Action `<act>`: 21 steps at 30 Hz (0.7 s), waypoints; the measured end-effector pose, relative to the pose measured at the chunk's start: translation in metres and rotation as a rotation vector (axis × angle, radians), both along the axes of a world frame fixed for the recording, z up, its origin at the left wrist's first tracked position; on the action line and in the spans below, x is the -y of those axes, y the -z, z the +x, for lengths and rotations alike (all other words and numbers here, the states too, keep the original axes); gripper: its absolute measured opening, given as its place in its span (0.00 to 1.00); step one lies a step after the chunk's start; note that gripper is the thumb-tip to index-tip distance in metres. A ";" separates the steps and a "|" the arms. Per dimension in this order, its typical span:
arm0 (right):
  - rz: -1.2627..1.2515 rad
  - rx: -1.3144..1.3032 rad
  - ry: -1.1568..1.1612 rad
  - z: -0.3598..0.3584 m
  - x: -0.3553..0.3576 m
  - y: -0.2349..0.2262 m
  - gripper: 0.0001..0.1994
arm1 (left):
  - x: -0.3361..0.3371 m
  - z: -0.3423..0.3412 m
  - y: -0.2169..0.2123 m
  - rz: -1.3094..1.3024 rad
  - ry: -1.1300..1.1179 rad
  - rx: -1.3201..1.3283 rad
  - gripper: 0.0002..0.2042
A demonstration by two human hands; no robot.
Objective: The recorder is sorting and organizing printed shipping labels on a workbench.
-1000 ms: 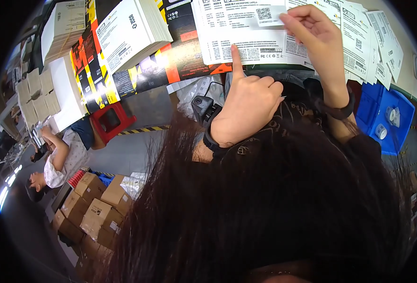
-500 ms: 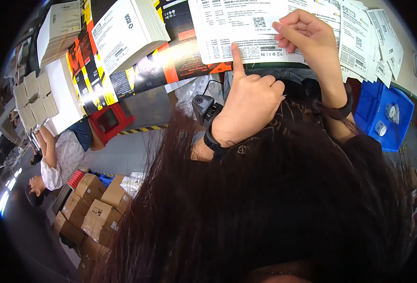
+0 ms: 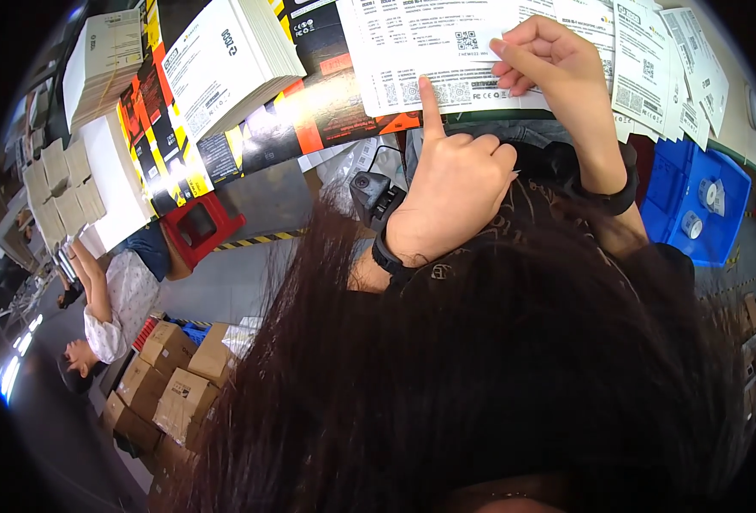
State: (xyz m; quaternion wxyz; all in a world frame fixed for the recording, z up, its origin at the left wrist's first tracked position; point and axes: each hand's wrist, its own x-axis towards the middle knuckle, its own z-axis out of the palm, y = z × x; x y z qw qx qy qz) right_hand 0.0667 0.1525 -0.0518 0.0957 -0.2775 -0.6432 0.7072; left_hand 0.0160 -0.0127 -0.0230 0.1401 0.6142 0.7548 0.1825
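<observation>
White printed sheets [image 3: 412, 51] with small text and codes lie at the table's front edge. On the lower part of the top one rests the index fingertip of my left hand [image 3: 459, 184]; that finger is stretched out and the others are curled, holding nothing. My right hand [image 3: 557, 64] is closed in a pinch over the right side of the sheets, thumb against fingers, at the edge of a white printed sheet. The fingers partly cover the pinched edge. More printed sheets [image 3: 643, 77] fan out, overlapping, to the right of my right hand.
Thick stacks of white printed cards [image 3: 224, 68] stand at left on a black, orange and yellow printed surface [image 3: 335, 94]. A blue bin [image 3: 694, 205] with small rolls sits right. Beyond are a red stool [image 3: 202, 229], cardboard boxes [image 3: 185, 402] and another person [image 3: 121, 291].
Both hands stay almost in place. My right hand and the sheets have shifted very slightly leftward in view. The other person at the left appears a little lower and farther right.
</observation>
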 end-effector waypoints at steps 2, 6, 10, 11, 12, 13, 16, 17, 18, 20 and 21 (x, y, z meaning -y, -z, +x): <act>-0.003 0.004 0.007 0.000 0.001 0.001 0.06 | 0.000 0.001 0.002 -0.011 0.000 -0.006 0.08; -0.002 0.015 0.024 0.000 0.003 0.002 0.06 | 0.000 0.002 0.004 -0.033 -0.001 -0.019 0.08; 0.027 0.046 0.024 -0.002 0.005 0.004 0.06 | 0.001 0.001 0.004 -0.044 0.002 -0.020 0.08; 0.046 0.071 0.012 -0.004 0.006 0.001 0.06 | 0.001 0.001 0.004 -0.053 0.004 -0.020 0.08; 0.065 0.096 0.000 -0.005 0.007 -0.001 0.06 | 0.000 0.002 0.004 -0.062 0.006 -0.021 0.08; 0.065 0.098 0.001 -0.006 0.009 -0.004 0.06 | 0.000 0.002 0.004 -0.062 0.007 -0.019 0.08; 0.367 0.258 0.022 -0.012 0.017 -0.026 0.15 | -0.002 0.004 0.003 -0.085 0.014 -0.062 0.07; 0.370 0.256 0.024 -0.013 0.018 -0.028 0.15 | -0.002 0.004 0.002 -0.083 0.016 -0.065 0.07; 0.438 0.256 0.026 -0.013 0.018 -0.029 0.15 | -0.003 0.004 0.001 -0.071 0.015 -0.049 0.07; 0.574 0.254 0.023 -0.014 0.019 -0.030 0.17 | -0.003 0.004 0.001 -0.050 0.010 -0.017 0.07; 0.576 0.251 0.021 -0.013 0.020 -0.030 0.17 | -0.003 0.004 0.002 -0.049 0.007 -0.020 0.07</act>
